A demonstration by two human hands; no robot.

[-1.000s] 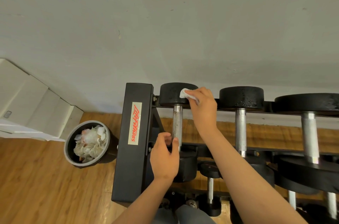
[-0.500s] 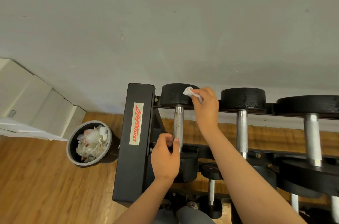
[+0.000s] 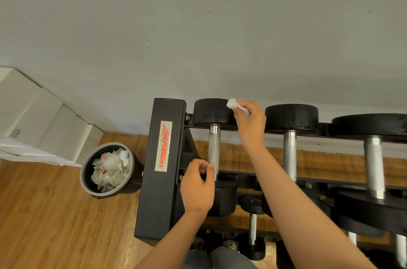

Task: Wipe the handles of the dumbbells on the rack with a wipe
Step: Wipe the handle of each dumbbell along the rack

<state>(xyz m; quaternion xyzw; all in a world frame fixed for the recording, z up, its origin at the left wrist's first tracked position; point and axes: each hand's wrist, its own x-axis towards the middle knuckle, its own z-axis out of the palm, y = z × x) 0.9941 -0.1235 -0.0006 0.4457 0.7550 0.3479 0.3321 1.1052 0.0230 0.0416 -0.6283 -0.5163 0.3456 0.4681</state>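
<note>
At left end of rack point(image 3: 161, 158): gripping leftmost dumbbell handle point(image 3: 214, 149) with left hand point(image 3: 197, 189); pinching crumpled wipe point(image 3: 232, 104) in right hand point(image 3: 251, 123) at far head point(image 3: 211, 112). Handle pass judged pending; next, lower wipe onto it.

A gym's weight area is shown. A black steel rack point(image 3: 163, 191) is seen against a plain grey wall point(image 3: 198, 26), and its end plate is marked with a red "Life Fitness" label point(image 3: 163, 145). Dumbbells point(image 3: 291, 117) with round black heads and bare metal handles are laid across its upper tier, with larger heads toward the right, and smaller ones point(image 3: 252, 225) are stored on a tier below. The floor point(image 3: 44, 213) is laid in warm wood planks. A round bin point(image 3: 103, 193) filled with crumpled wipes point(image 3: 110, 169) is placed on it just beside the rack's end.
</note>
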